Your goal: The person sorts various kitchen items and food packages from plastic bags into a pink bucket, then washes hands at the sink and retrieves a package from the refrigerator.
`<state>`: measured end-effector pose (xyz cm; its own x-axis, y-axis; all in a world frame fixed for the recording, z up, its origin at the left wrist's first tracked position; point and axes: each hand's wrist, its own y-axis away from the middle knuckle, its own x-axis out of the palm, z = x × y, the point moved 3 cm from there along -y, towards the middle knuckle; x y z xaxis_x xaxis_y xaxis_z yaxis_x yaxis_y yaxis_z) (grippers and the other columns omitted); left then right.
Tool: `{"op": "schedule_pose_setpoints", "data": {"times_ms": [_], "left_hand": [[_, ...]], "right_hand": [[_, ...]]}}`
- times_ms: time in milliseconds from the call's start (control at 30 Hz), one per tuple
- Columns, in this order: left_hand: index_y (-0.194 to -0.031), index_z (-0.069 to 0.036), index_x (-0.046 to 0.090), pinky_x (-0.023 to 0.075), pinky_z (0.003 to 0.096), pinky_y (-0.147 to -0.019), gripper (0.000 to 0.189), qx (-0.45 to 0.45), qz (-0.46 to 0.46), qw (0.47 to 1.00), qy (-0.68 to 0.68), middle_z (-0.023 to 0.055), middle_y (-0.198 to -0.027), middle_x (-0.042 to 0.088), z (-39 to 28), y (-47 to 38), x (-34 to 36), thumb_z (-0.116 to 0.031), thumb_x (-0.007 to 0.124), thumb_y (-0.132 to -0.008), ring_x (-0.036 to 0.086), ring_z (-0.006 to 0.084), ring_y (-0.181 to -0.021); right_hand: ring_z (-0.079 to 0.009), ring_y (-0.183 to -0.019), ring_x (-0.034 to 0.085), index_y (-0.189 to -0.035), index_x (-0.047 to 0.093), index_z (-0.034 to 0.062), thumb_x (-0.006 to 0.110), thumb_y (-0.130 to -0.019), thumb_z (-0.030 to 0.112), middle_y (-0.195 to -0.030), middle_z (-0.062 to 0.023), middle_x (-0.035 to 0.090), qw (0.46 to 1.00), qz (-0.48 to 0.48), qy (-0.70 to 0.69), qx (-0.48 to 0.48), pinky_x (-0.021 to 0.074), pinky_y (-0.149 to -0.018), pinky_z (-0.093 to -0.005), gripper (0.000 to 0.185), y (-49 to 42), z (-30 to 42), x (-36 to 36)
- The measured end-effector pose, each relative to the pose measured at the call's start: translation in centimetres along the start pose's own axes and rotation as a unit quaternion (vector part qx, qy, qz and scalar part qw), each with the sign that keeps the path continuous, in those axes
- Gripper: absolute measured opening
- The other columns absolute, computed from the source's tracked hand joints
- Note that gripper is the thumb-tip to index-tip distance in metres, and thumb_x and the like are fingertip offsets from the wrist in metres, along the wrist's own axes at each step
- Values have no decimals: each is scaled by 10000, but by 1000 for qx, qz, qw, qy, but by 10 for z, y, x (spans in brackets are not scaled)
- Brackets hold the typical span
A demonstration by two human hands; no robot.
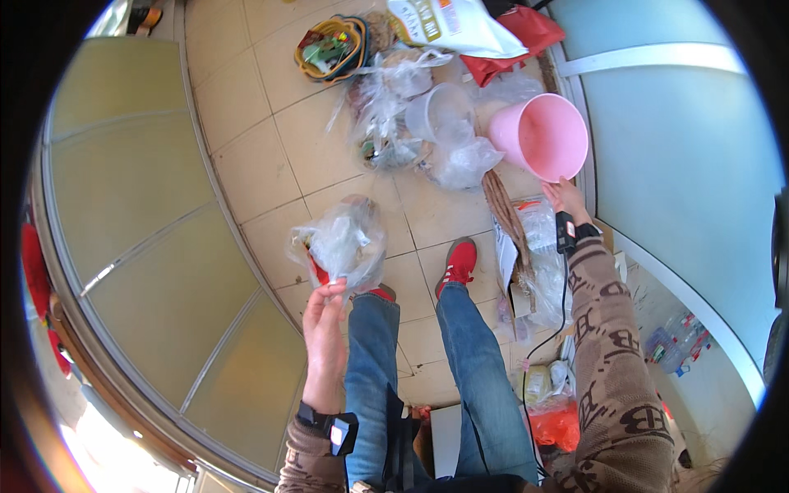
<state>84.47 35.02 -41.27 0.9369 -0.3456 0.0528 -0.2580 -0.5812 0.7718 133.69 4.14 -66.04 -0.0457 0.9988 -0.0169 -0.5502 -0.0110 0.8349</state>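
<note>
My left hand [325,333] pinches the gathered top of a clear plastic bag [348,240] between thumb and fingers. Something red shows through the bag's side; the rest of its contents is blurred by the film. On the right, my right hand [566,198] has its fingers at the near rim of a pink plastic bin [505,132], whose open mouth faces up towards me. I see nothing inside the bin. Left of it lie a translucent plastic tub [425,117] and a crumpled clear bag [465,163].
Filled clear bags [385,151], a flower-shaped basket with small items [342,68], a white printed sack [453,28] and a red bag [533,31] crowd the tiled floor [246,166]. Brown dried strips [508,212] lie near my right arm. Glass panels [142,246] flank me.
</note>
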Motion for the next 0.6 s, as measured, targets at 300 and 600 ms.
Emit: {"op": "schedule_pose_setpoints", "data": {"times_ms": [300, 600], "left_hand": [[-1226, -56, 674, 448, 305, -975, 295, 20, 37, 999, -13, 126, -1534, 499, 61, -40, -22, -25, 610, -940, 563, 130, -1137], [-1263, -34, 650, 465, 290, -974, 302, 88, -116, 985, 88, 143, -1485, 562, 49, -42, -107, -55, 589, -968, 575, 142, -1099]], "right_hand": [[-245, -1350, 542, -1493, 504, 58, 623, -976, 120, -1477, -95, 564, 838, 450, 294, -89, 390, -1176, -378, 534, 260, -187, 204], [-88, -834, 557, -1203, 624, 101, 676, -955, 113, -844, 24, 589, 830, 362, 420, -68, 439, -771, -236, 254, 270, -240, 289]]}}
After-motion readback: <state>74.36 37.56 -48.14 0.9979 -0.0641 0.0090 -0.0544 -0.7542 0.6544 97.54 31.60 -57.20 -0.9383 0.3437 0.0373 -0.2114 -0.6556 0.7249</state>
